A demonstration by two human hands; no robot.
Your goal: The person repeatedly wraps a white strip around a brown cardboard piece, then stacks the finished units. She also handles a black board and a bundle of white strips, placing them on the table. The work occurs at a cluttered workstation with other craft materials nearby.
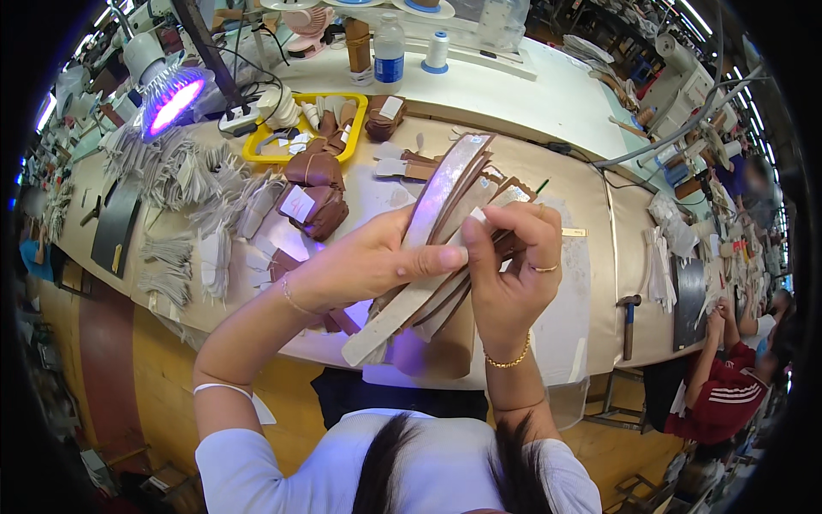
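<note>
Over the near edge of the table, my left hand (364, 261) is closed around a fanned stack of leather strips (441, 188), its thumb laid across the top one. The strips are long and slightly curved, pale grey on the faces that show, with brown edges. My right hand (514, 257) is closed in a pinch at the right side of the stack, thumb against forefinger, with a small pale bit at its fingertips that I cannot make out. Brown wrapped bundles (318, 206), one bearing a white paper tag (296, 204), lie on the table beyond my left hand.
A yellow tray (363, 124) with brown pieces stands behind the bundles. Many pale cut pieces (184, 171) cover the left side under a lit lamp (171, 98). A hammer (629, 325) lies at right; a bottle (389, 56) and thread spool (437, 53) stand behind. Another person (728, 385) sits at right.
</note>
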